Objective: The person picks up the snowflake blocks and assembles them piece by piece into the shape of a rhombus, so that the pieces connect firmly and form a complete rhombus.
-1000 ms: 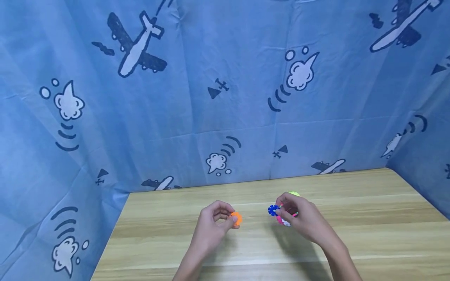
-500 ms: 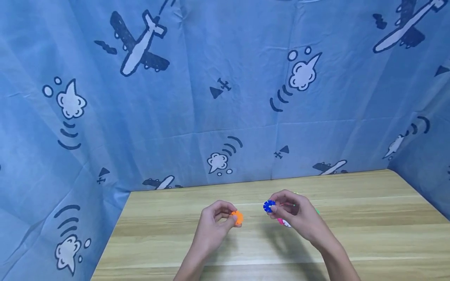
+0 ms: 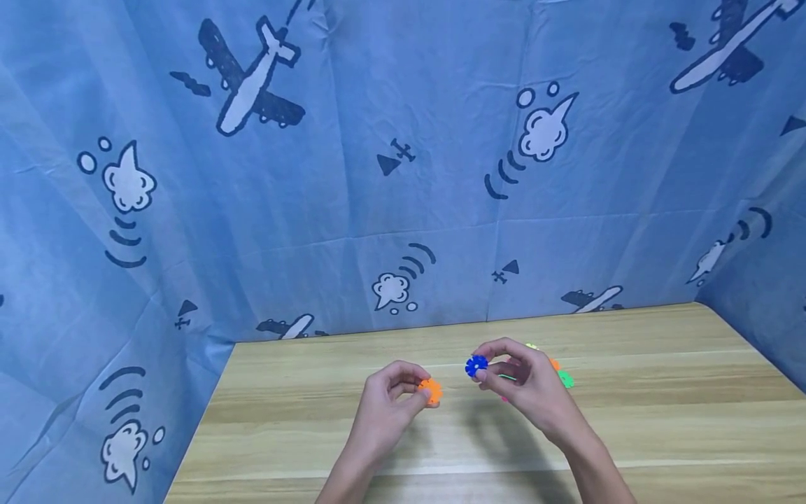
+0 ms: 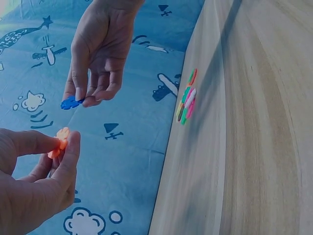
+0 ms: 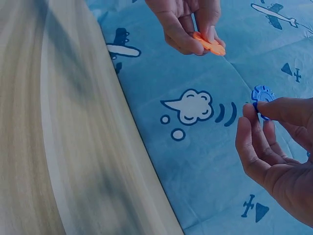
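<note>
Between thumb and fingers my left hand (image 3: 392, 409) pinches an orange notched plastic disc (image 3: 431, 392), a snowflake-shaped building piece. My right hand (image 3: 532, 381) pinches a blue notched disc (image 3: 476, 366) of the same kind by its edge. Both discs are held up over the table, apart from each other, the blue one slightly higher in the head view. In the right wrist view the blue disc (image 5: 263, 98) stands nearly upright, its notched rim showing. The left wrist view shows the orange disc (image 4: 59, 142) edge-on at the left fingertips.
Behind my right hand several coloured discs lie in a cluster on the wooden table (image 3: 302, 420), among them a green disc (image 3: 566, 379). The pile (image 4: 188, 100) also shows in the left wrist view. A blue curtain (image 3: 441, 210) with printed planes hangs at the table's back edge.
My right hand has lifted the blue disc away from the pile, moving left and up toward the orange one. The left hand has shifted slightly right. More of the pile shows.
</note>
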Available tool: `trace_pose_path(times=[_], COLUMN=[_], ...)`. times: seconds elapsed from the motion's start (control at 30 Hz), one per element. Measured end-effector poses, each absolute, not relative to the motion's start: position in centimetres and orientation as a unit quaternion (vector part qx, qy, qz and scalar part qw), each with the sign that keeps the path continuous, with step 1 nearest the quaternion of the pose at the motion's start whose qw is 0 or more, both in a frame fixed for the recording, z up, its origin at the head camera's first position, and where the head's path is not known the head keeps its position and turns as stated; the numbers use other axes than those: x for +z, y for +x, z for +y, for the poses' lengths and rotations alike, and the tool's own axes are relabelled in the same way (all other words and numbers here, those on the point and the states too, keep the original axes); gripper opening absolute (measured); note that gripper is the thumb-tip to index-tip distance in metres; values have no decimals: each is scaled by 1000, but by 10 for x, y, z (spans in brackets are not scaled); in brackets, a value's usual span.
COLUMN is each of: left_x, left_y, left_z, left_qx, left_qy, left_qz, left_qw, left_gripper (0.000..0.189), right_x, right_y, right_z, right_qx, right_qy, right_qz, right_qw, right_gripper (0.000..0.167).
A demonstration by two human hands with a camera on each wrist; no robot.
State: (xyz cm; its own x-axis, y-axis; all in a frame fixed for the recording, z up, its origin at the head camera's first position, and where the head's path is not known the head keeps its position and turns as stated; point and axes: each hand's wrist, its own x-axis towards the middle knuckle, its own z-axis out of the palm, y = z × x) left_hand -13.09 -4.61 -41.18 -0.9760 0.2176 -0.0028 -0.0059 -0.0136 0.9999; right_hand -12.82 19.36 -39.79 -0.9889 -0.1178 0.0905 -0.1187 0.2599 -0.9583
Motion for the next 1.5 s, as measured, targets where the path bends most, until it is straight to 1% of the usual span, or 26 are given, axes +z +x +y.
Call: trace_pose_path(times=[0.23,0.43,0.67,0.93,1.5], left_x=[-411,-410,-407,-406,-406], left_y=[-131,-130,-127,-126,-126], left_z=[-46,-45,-46,-43,-42], left_qx=[701,713,723,725,737], left_qy=[69,62,79,79,86], left_qz=[705,694,681,678,663], left_qw=[77,85,84,94,97], left_gripper=[23,24,25,26,28], right_x=[-400,-402,-403,-403,-407], right_y=[-128,-128,-129,-127,-128], right_z=[187,182,178,174,168], right_qx=[628,635,643,643,643], right_qy=[95,111,120,107,146], right_qz=[-772,-764,-755,-758,-751], right_qw=[23,29,35,25,25], right_gripper=[35,31,32,32,27])
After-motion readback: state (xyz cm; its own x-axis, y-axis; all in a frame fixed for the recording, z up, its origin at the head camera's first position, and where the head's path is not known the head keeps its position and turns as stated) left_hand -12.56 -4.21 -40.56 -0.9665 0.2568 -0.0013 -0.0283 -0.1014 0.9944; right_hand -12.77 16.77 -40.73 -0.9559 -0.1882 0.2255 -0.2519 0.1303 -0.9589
